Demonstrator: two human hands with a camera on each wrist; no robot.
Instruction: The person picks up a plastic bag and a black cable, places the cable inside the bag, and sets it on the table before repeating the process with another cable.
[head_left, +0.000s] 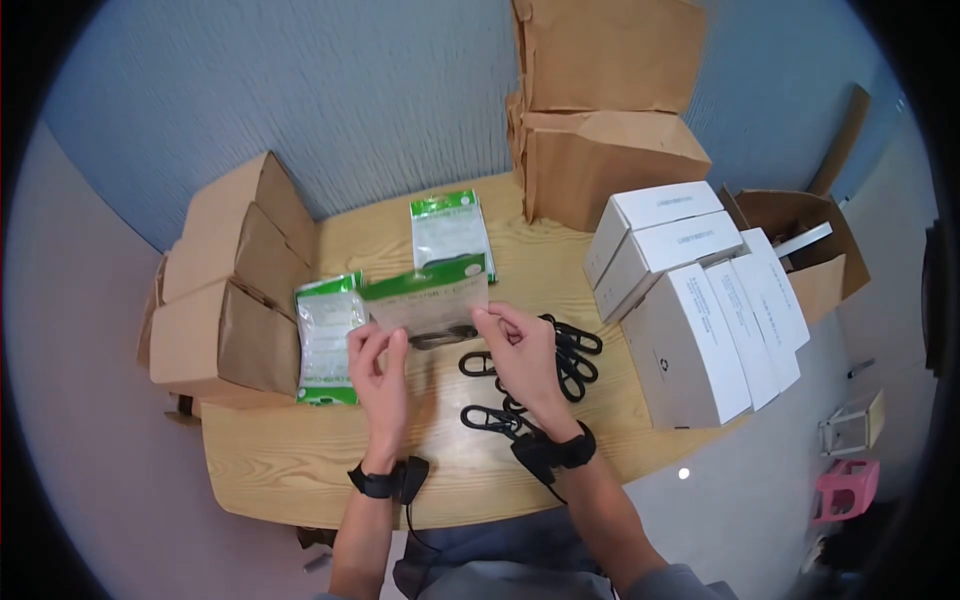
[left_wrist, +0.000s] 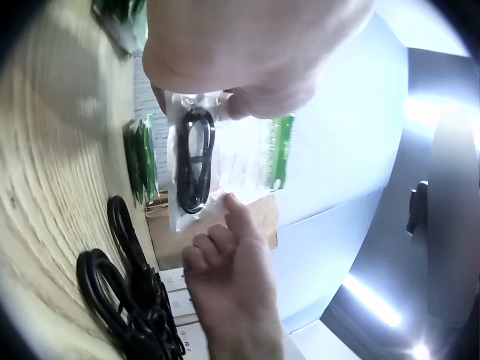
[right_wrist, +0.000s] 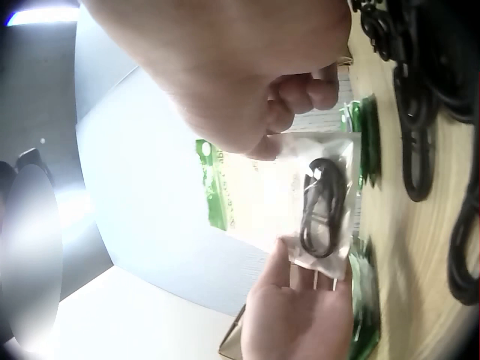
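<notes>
A clear plastic bag with a green top [head_left: 425, 290] is held up over the table between both hands, and a coiled black cable [right_wrist: 324, 206] lies in its lower end. My left hand [head_left: 380, 375] pinches one side edge, thumb in front and fingers behind. At the opposite edge, my right hand [head_left: 525, 360] pinches the bag with its thumb and curled fingers. Several loose coiled black cables [head_left: 575, 365] lie on the table beside and under the right hand. Green-and-clear bags lie flat left of the left hand [head_left: 330, 340] and farther back [head_left: 450, 235].
Brown cardboard boxes [head_left: 225, 290] stand at the table's left, white boxes [head_left: 690, 340] at its right. A large brown paper package [head_left: 610, 150] stands at the back by the wall. Behind the white boxes is an open carton [head_left: 815, 285]. A pink stool [head_left: 848, 490] stands on the floor.
</notes>
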